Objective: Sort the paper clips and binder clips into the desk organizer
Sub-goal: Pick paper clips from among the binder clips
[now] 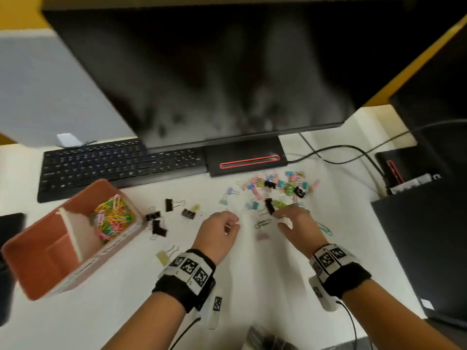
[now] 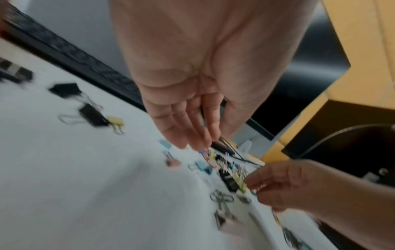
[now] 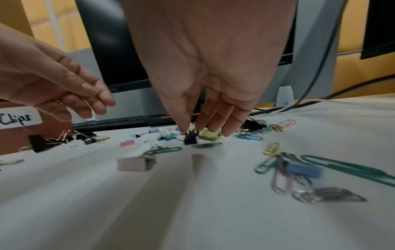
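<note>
One organizer (image 1: 38, 269), one keyboard (image 1: 121, 162), one monitor (image 1: 202, 72), two hands. About five black binder clips (image 1: 153, 216) lie beside the organizer; the coloured clips (image 1: 278, 185) are too many and too blurred to count.

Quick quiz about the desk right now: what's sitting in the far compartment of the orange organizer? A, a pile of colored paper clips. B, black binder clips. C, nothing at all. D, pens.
A: the head view shows a heap of colored paper clips inside the far compartment of the orange organizer, while the black binder clips lie outside it on the desk.
</note>
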`<move>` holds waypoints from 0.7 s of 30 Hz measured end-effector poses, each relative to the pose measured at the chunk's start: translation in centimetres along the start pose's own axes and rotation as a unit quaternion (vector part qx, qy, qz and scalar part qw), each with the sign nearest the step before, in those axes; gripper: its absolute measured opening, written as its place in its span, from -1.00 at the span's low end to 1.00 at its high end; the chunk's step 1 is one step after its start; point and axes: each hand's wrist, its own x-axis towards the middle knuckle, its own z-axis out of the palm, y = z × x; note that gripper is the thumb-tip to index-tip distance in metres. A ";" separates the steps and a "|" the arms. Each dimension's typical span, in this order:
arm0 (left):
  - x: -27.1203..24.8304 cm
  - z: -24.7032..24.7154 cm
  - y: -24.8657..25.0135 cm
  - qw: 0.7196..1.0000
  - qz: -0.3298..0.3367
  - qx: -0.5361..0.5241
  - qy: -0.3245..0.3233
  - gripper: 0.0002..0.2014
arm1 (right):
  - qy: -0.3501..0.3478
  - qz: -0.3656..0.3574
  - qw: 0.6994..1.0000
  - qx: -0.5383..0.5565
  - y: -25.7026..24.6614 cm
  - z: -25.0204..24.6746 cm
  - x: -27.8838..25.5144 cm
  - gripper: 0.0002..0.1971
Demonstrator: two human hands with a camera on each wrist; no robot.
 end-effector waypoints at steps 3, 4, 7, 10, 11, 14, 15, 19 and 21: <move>2.2 3.7 1.7 0.999 0.000 0.039 -0.019 -0.85 | -0.023 -0.024 0.999 -0.026 1.9 -0.3 1.3 -0.72; 2.9 4.7 2.2 0.998 -0.003 0.053 -0.025 -0.83 | -0.038 -0.031 0.998 -0.027 2.3 -0.3 1.8 -0.72; 4.7 7.1 2.7 0.993 -0.012 0.108 -0.041 -0.79 | -0.058 -0.040 0.997 -0.021 2.8 -0.1 2.6 -0.75; 5.4 8.4 2.8 0.985 -0.031 0.160 -0.065 -0.84 | -0.074 -0.036 0.997 -0.005 3.1 -0.1 3.1 -0.80; 5.4 8.6 2.8 0.983 -0.040 0.163 -0.074 -0.85 | -0.087 -0.031 0.996 -0.002 3.1 -0.2 3.3 -0.80; 5.5 9.0 3.0 0.977 -0.043 0.193 -0.083 -0.89 | -0.128 -0.018 0.992 -0.007 3.2 -0.7 3.7 -0.80; 5.6 9.0 3.0 0.974 -0.043 0.207 -0.083 -0.92 | -0.139 -0.020 0.990 -0.005 3.3 -1.0 3.7 -0.81; 5.6 8.9 3.3 0.970 -0.049 0.217 -0.098 -0.93 | -0.089 -0.026 0.994 0.054 4.9 -3.6 3.1 -0.91; 5.2 8.5 3.4 0.973 -0.048 0.205 -0.099 -0.93 | -0.069 -0.009 0.996 0.064 6.3 -5.2 2.4 -0.92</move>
